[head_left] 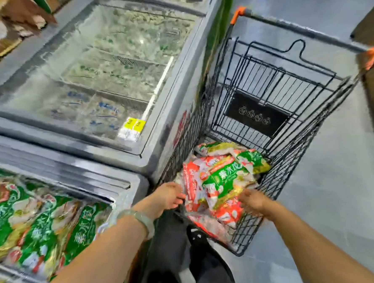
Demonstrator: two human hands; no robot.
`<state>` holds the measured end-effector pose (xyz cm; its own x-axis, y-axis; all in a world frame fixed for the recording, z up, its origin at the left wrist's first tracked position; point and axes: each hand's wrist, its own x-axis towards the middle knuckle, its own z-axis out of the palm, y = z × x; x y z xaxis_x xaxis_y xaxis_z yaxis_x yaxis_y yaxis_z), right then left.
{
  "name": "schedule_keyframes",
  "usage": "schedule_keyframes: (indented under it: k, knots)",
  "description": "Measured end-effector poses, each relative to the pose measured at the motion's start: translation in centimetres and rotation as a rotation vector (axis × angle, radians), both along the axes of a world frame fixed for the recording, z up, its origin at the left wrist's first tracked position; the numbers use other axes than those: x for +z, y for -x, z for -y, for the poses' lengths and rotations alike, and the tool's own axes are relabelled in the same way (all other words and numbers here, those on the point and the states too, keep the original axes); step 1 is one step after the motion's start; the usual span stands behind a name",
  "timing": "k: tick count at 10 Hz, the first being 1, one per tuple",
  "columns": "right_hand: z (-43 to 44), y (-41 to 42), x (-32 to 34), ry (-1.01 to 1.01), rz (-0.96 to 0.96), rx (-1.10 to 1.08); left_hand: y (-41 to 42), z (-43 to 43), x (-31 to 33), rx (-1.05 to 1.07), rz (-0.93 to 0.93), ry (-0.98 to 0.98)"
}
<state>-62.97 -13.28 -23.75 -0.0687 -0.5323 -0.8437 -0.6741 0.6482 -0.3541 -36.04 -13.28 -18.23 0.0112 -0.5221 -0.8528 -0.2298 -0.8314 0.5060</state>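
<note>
- The shopping cart (292, 156) (black wire, orange corners on its handle) stands just beside the freezers, on a grey floor.
- A heap of frozen-food bags lies in the near end of the cart's basket. On top is a green-and-red bag (223, 180), tilted, with red-and-white bags (211, 225) under it and another green one behind.
- The far end of the basket holds nothing but the folded child-seat flap (256, 113), with its black panel.
- The left hand (169, 196) reaches over the cart's near corner. Its fingertips meet the red edge of the heap, and the blur hides whether they pinch it, so I cannot tell its grip.
- A pale bracelet (142, 218) sits on that wrist.
- The right hand (251, 199) is at the lower right corner of the green-and-red bag, with its fingers spread apart and clasping nothing (it is blurred too).
- The open freezer (127, 184) at lower left is packed with rows of green bags (44, 220) of the same make, lying side by side.
- The next freezer (162, 112) has its glass lid closed. Pale packets with blue print show dimly through it, and two yellow price tags (134, 123) sit at its near corner.
</note>
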Motion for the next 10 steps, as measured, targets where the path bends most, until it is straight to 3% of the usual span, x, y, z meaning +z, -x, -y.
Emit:
schedule_keyframes:
  k: [3,6,7,8,10]
  knots:
    - [7.3,4.5,-8.1,-0.056,-0.075,-0.083,6.3,6.4,-8.3,0.024,0.005,-0.168]
    - [10.4,6.1,-17.6,-0.075,-0.151,-0.482,9.4,7.2,-14.8,0.181,-0.018,-0.323]
    - [10.3,6.2,-18.5,-0.137,-0.13,-0.391,9.2,7.0,-15.3,0.249,-0.021,-0.368]
    - [9.9,6.6,-19.7,-0.176,-0.273,-0.203,9.0,7.1,-15.3,0.283,-0.012,-0.394]
    - [8.9,4.2,-18.2,-0.102,-0.136,-0.35,9.2,8.0,-14.1,0.327,-0.048,-0.375]
